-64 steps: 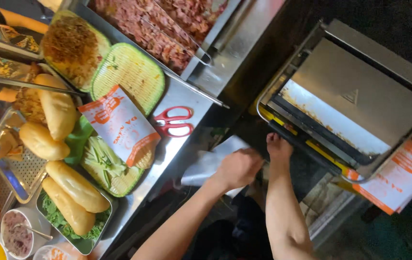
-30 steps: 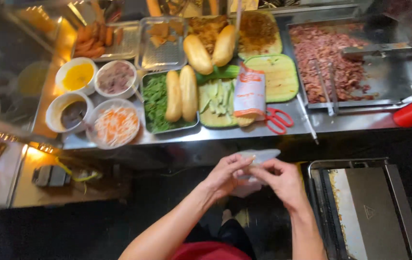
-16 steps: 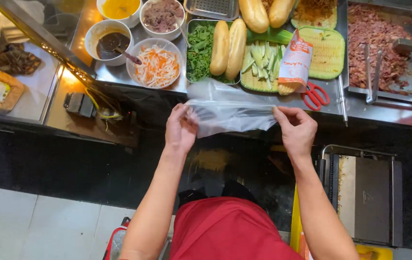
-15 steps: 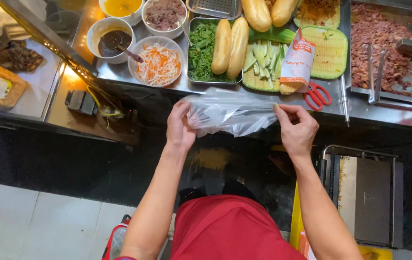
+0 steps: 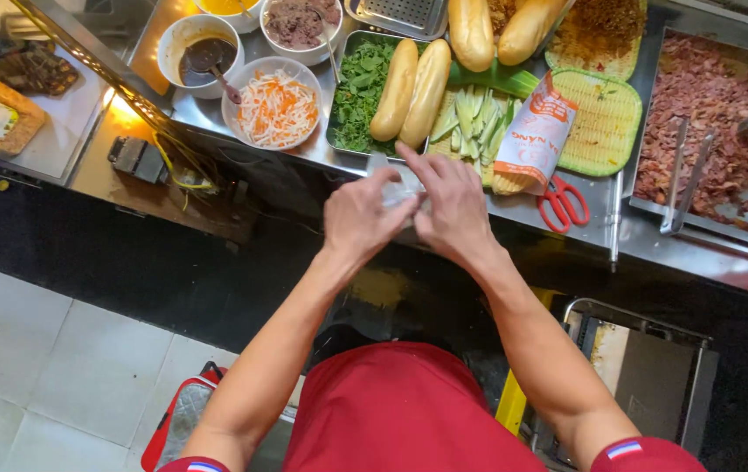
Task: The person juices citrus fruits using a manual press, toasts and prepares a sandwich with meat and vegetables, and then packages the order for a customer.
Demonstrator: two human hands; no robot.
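Both hands are meeting over the near edge of the steel worktop [image 5: 514,214], working a thin clear plastic bag [image 5: 398,189] between them. The left hand [image 5: 363,218] is curling loosely around the bag from the 9 o'clock side, fingers bent and closing on the film. The right hand [image 5: 451,203] is pressing in from 3 o'clock, its fingers only partly bent, with the forefinger stretching toward 11 o'clock over the bag's top. Most of the bag is lying hidden between the palms; only a crumpled patch is showing.

Just past the hands, at 12 o'clock, two bread rolls [image 5: 411,89] are lying side by side in a steel tray, touching chopped green herbs [image 5: 358,87] on their 9 o'clock side. Cucumber strips [image 5: 470,118] are sitting at 1 o'clock, and a printed orange paper sleeve [image 5: 535,135] is leaning over them. Red-handled scissors [image 5: 561,203] are lying at 3 o'clock of the hands, near the worktop's edge. A white bowl of shredded carrot and radish [image 5: 274,107] is standing at 10 o'clock, with a bowl of dark sauce [image 5: 203,58] beyond it. Far out at 2 o'clock, metal tongs [image 5: 685,179] are resting in a tray of chopped reddish meat [image 5: 715,114].
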